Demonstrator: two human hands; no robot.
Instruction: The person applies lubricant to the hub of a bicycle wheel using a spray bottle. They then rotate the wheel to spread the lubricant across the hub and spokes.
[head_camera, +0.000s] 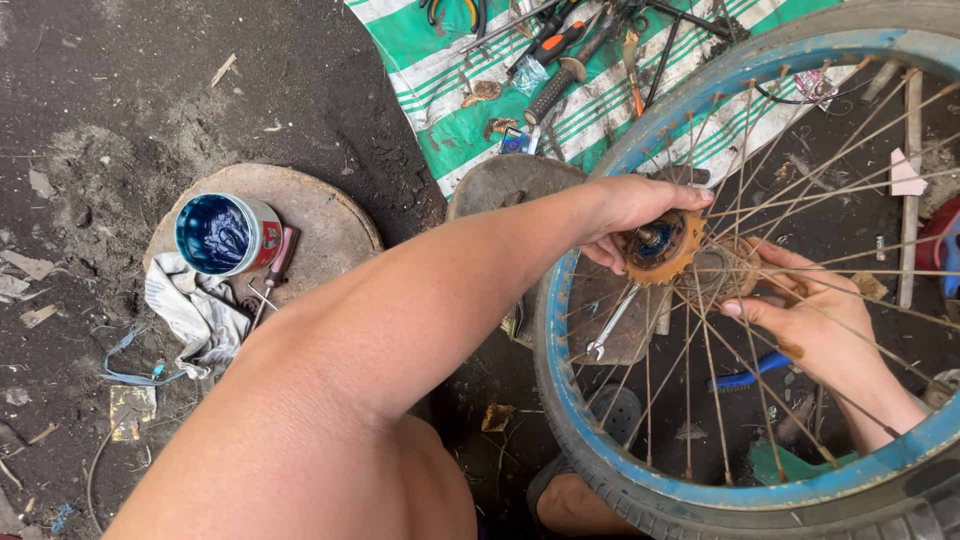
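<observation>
A bicycle wheel with a blue rim (560, 390) and a black tyre stands upright in front of me. Rusty spokes run to its hub (725, 268). My left hand (630, 210) grips the rusty toothed sprocket (662, 248) on the near side of the hub. My right hand (810, 315) reaches in behind the spokes and holds the hub from the far side. Thin spokes cross in front of the right hand.
A tin of dark blue grease (225, 235) sits on a round flat stone (320, 215), next to a small screwdriver (275, 275) and a white rag (195, 310). Several tools lie on a green-and-white striped sheet (460, 90). A spanner (610, 322) lies under the wheel. Dark dirt ground surrounds everything.
</observation>
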